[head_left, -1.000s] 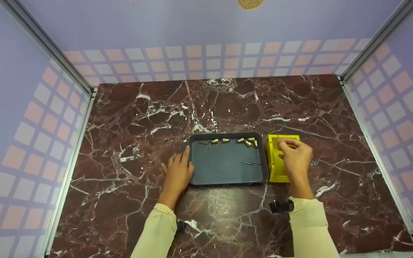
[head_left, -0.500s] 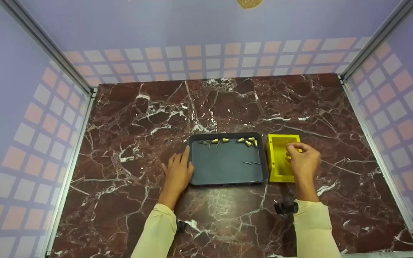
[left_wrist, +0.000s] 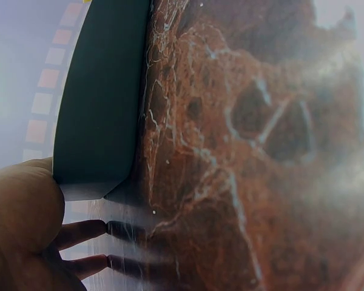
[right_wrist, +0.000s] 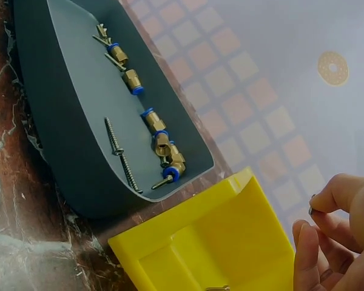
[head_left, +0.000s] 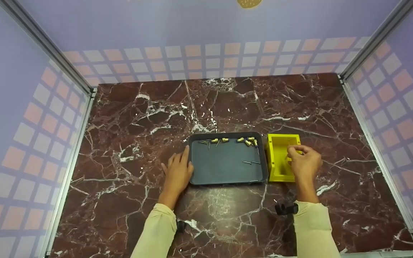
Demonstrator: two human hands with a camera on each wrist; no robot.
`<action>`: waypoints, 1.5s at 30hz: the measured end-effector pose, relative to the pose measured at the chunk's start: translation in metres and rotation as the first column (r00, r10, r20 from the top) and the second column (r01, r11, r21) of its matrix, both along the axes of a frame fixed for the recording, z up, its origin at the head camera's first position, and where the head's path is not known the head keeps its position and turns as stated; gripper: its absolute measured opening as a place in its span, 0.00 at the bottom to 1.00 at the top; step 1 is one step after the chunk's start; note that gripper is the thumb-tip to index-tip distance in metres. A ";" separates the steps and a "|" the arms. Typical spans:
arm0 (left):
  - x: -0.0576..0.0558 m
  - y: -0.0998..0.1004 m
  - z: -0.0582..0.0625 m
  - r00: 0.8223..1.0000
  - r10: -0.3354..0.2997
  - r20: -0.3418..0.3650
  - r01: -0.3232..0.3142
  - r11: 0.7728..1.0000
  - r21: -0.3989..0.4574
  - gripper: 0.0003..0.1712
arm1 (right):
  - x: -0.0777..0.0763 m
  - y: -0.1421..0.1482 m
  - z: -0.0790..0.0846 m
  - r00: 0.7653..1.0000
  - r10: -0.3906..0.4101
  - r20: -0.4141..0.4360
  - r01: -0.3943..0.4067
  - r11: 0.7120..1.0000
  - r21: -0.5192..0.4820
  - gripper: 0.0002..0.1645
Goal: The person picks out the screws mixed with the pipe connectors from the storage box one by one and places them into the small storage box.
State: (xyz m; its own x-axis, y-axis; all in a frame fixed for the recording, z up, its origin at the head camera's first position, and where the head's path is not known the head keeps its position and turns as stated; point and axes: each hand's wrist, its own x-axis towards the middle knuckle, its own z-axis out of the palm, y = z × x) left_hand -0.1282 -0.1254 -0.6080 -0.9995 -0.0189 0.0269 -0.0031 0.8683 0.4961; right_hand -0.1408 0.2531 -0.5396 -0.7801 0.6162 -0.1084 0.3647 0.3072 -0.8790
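Observation:
Over the right part of the yellow bin (head_left: 281, 178), my right hand (head_left: 305, 163) pinches a small screw between thumb and forefinger; mostly hidden, its metal end (right_wrist: 312, 210) shows at the fingertips in the right wrist view. Another screw (right_wrist: 218, 288) lies inside the bin. My left hand (head_left: 177, 172) rests at the left side of the dark grey tray (head_left: 224, 168), fingers extended and touching its wall. In the tray, two long screws (right_wrist: 114, 136) lie near the right side. Several brass fittings with blue collars (right_wrist: 133, 82) lie along its far wall, with more screws (head_left: 203, 142) at the far left corner.
The tray and bin stand side by side on a dark red marble-patterned table (head_left: 138, 143). Lilac panels with checkered squares (head_left: 213, 57) enclose the back and both sides. Metal rails (head_left: 72, 157) run along the table's side edges.
My right hand has shifted right over the bin, then nearly stopped, still pinching the screw. My left hand and the tray have not moved.

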 end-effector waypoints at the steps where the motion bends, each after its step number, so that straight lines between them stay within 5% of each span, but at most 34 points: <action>1: 0.000 0.000 0.000 1.000 -0.001 -0.002 0.001 1.000 -0.001 0.35 | 0.000 0.000 -0.001 1.000 0.002 0.001 -0.002 1.000 0.002 0.13; 8: 0.000 0.000 0.003 1.000 0.005 0.002 -0.005 1.000 0.015 0.35 | 0.001 0.001 -0.002 0.999 0.021 0.041 -0.026 0.993 0.112 0.14; 16: -0.002 0.000 0.001 1.000 0.011 0.010 -0.012 1.000 0.008 0.35 | 0.002 -0.004 0.000 0.999 0.043 0.032 -0.043 0.999 0.012 0.14; 26: -0.001 0.000 0.002 1.000 0.008 0.011 -0.008 1.000 0.010 0.35 | 0.002 -0.020 -0.001 0.992 0.092 -0.080 -0.102 0.987 -0.124 0.13; 41: 0.001 -0.001 0.002 0.999 -0.012 -0.032 0.013 1.000 0.024 0.34 | 0.004 -0.044 0.002 0.985 0.154 -0.078 -0.149 0.987 0.061 0.08; 45: 0.001 -0.001 0.001 1.000 -0.006 -0.022 0.007 1.000 0.018 0.34 | 0.007 -0.052 0.000 0.975 0.205 -0.092 -0.201 0.979 0.046 0.08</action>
State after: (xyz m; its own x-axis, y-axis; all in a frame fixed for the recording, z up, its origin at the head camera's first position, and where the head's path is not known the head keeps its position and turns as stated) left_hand -0.1275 -0.1261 -0.6072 -0.9987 -0.0131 0.0488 0.0138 0.8589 0.5119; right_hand -0.1338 0.2006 -0.5394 -0.8949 0.4463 -0.0078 0.2066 0.3987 -0.8935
